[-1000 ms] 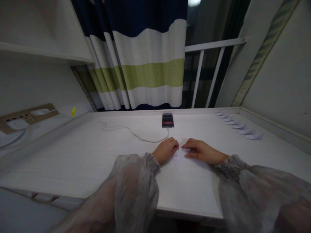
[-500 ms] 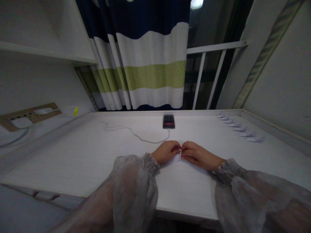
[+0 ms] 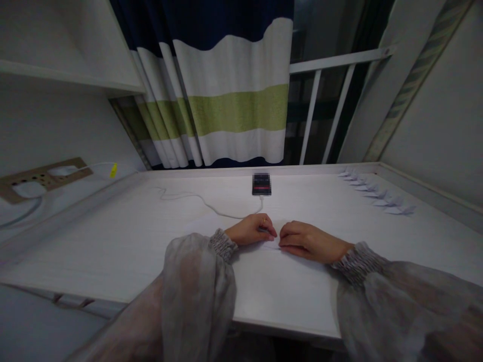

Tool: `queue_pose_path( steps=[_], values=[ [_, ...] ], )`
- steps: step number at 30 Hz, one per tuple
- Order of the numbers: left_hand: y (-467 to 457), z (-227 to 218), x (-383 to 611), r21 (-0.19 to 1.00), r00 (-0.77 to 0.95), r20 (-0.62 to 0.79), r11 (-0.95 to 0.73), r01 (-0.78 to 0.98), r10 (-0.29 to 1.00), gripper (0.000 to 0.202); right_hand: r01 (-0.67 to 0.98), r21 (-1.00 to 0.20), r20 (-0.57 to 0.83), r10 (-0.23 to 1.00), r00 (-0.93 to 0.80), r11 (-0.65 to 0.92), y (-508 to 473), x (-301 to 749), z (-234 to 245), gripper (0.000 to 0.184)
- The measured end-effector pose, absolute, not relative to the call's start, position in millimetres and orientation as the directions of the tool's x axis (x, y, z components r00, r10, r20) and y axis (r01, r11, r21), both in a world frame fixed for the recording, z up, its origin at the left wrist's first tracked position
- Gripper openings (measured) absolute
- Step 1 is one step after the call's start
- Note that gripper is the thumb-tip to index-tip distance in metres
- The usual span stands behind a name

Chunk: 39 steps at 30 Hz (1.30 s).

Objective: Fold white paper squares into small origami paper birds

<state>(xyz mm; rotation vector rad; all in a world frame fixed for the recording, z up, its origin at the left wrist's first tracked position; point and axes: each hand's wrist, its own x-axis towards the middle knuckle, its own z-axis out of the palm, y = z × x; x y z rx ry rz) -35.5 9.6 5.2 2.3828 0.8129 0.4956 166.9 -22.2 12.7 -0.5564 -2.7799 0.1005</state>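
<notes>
My left hand (image 3: pixel 251 229) and my right hand (image 3: pixel 304 240) rest close together on the white desk (image 3: pixel 113 241), fingertips almost meeting. Between and under them lies a small piece of white folded paper (image 3: pixel 272 244), pressed flat against the desk. Both hands have curled fingers pinching the paper's edge. Most of the paper is hidden by the fingers. Sheer grey sleeves cover both forearms.
A phone (image 3: pixel 261 183) lies at the desk's back, with a white cable (image 3: pixel 196 198) running left to a power strip (image 3: pixel 41 176). A row of several folded paper pieces (image 3: pixel 377 196) lines the far right. Behind hang a striped curtain (image 3: pixel 234 100) and a white railing (image 3: pixel 339 60).
Both hands have closed in on the paper, their fingertips meeting over it, and pressed it down flatter on the desk. The camera view has shifted slightly.
</notes>
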Motion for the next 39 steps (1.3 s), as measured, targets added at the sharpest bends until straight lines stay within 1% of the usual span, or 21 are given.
queue_pose_path(
  steps=[4,7,9,11,14,16,19,24,27,31,33,36,39],
  values=[
    [10,4,-34,0.598,0.738,0.141,-0.651,0.467,0.660,0.014,0.387,-0.069,0.307,0.389,-0.869,0.919,-21,166,11,0.029],
    [10,3,-31,0.532,0.729,0.173,-0.685,0.497,0.663,0.014,0.437,-0.069,0.338,0.433,-0.836,0.897,-21,161,8,0.029],
    [9,2,-27,0.449,0.719,0.211,-0.719,0.531,0.662,0.014,0.456,-0.130,0.363,0.470,-0.805,0.880,-20,157,6,0.026],
    [9,2,-24,0.370,0.706,0.234,-0.733,0.572,0.669,0.013,0.457,-0.217,0.359,0.506,-0.785,0.863,-18,156,4,0.023],
    [7,4,-22,0.330,0.703,0.244,-0.739,0.587,0.668,0.013,0.458,-0.356,0.296,0.563,-0.772,0.815,-15,159,5,0.020],
    [6,6,-22,0.347,0.704,0.245,-0.738,0.578,0.666,0.013,0.442,-0.445,0.243,0.579,-0.778,0.779,-12,164,7,0.022],
    [5,7,-25,0.407,0.709,0.214,-0.721,0.561,0.673,0.011,0.377,-0.521,0.207,0.542,-0.815,0.765,-9,171,8,0.024],
    [6,7,-27,0.551,0.669,0.135,-0.617,0.562,0.731,0.014,0.357,-0.586,0.216,0.565,-0.796,0.727,-3,174,2,0.028],
    [8,6,-27,0.579,0.638,0.103,-0.568,0.585,0.763,0.016,0.375,-0.570,0.217,0.574,-0.790,0.731,-2,170,1,0.031],
    [9,6,-27,0.595,0.643,0.079,-0.554,0.582,0.762,0.019,0.401,-0.452,0.249,0.544,-0.801,0.797,-2,164,3,0.031],
    [9,6,-27,0.611,0.642,0.072,-0.543,0.576,0.763,0.020,0.418,-0.418,0.250,0.545,-0.800,0.806,-1,162,3,0.030],
    [9,6,-26,0.634,0.633,0.066,-0.522,0.571,0.772,0.020,0.435,-0.424,0.234,0.561,-0.794,0.794,-2,160,2,0.027],
    [9,5,-26,0.657,0.625,0.064,-0.504,0.561,0.778,0.020,0.490,-0.452,0.217,0.624,-0.750,0.746,-3,159,0,0.020]
  ],
)
